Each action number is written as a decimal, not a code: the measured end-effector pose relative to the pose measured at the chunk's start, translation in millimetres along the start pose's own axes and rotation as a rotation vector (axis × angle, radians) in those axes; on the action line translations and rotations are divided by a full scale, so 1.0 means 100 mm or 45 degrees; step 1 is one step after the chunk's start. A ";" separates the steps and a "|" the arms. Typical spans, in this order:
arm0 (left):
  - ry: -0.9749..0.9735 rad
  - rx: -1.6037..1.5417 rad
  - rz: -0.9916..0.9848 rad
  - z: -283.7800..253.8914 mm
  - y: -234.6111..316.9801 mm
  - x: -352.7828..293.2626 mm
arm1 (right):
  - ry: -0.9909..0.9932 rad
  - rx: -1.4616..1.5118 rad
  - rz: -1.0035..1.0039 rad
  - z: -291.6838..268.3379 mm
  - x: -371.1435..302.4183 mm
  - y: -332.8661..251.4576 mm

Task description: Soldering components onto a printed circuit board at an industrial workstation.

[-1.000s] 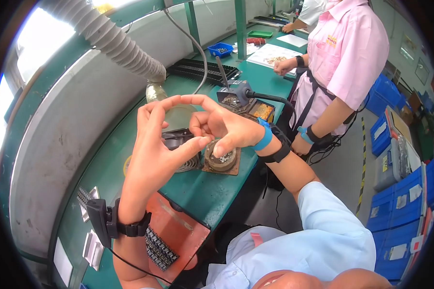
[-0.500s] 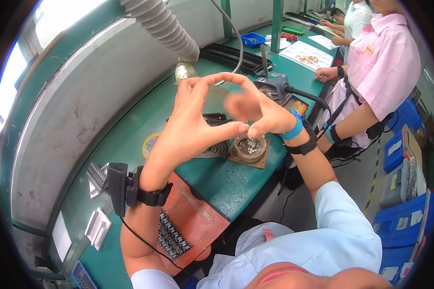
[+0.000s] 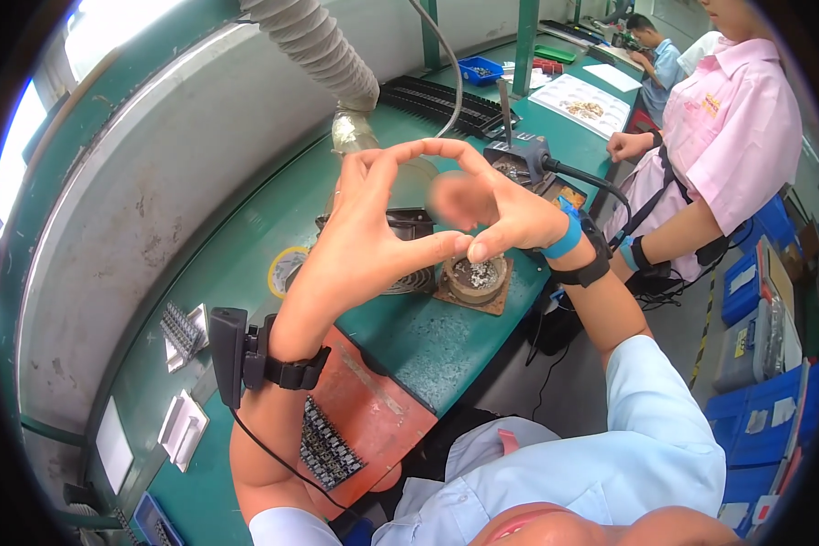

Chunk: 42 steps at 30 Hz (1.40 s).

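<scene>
Both my hands are raised above the green bench, joined in a ring with nothing held between them. My left hand [image 3: 359, 237] has its fingers arched and its thumb stretched toward the other thumb. My right hand [image 3: 528, 217] mirrors it, thumb tip touching thumb tip and fingertips meeting at the top. A blue band and a black strap circle the right wrist; a black device is strapped to the left. Below the thumbs, a round pot [image 3: 473, 280] with silvery bits in it stands on a square board. A dark ribbed object behind the left hand is partly hidden.
An orange mat [image 3: 382, 400] carries a row of small circuit parts [image 3: 326, 446]. A tape roll [image 3: 280, 273] lies left of my hand. A ribbed duct [image 3: 323, 50] hangs at the back. A soldering-type stand [image 3: 519, 159] and a co-worker in pink [image 3: 737, 127] are at the right.
My hands keep the same joined ring. The view has shifted slightly, and a far co-worker in light blue now shows more fully at the upper right.
</scene>
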<state>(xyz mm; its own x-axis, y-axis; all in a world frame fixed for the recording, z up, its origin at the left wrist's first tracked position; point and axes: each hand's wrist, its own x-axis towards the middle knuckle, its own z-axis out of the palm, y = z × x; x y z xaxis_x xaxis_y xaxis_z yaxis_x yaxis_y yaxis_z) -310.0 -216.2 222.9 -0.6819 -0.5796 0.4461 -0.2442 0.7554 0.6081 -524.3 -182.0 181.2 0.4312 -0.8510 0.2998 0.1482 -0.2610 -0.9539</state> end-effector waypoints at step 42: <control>-1.381 0.243 0.209 0.38 1.86 -1.00 | 0.276 -1.719 -0.218 1.29 -2.25 -2.95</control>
<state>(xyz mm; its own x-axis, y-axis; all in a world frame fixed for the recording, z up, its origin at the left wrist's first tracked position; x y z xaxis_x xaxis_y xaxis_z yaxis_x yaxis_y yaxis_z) -314.0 -5.7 266.6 -0.9342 0.0357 -0.3551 -0.1340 0.8870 0.4418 -550.3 144.9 397.4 0.3310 -0.7842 0.5248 -0.8397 -0.4985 -0.2154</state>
